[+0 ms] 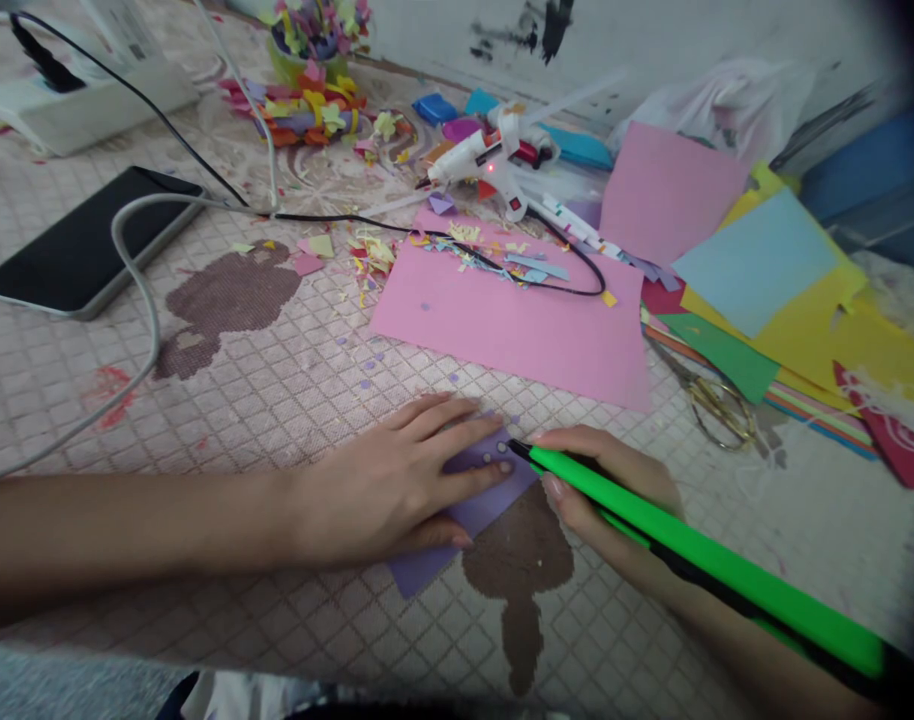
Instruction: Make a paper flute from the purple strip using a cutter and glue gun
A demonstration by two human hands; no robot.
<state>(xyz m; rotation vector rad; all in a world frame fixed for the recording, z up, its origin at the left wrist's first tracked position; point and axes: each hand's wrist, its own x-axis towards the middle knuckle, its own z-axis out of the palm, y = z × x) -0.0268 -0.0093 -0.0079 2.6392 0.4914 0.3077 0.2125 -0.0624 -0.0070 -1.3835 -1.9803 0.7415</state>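
Note:
A small sheet of purple paper lies on the patterned tablecloth in front of me. My left hand rests flat across it with fingers spread, pressing it down. Near the fingertips, several small round holes or dots show on the paper. My right hand is closed around a long green-and-black tool, which looks like a hole punch. Its black tip meets the upper right edge of the paper, beside my left fingers. The tool's far end runs out toward the lower right, and my right palm is partly hidden behind it.
Beyond my hands lies a pink sheet with paper scraps and a black cord. A white glue gun with a red light stands behind it. Scissors and coloured papers are right; a phone and power strip left.

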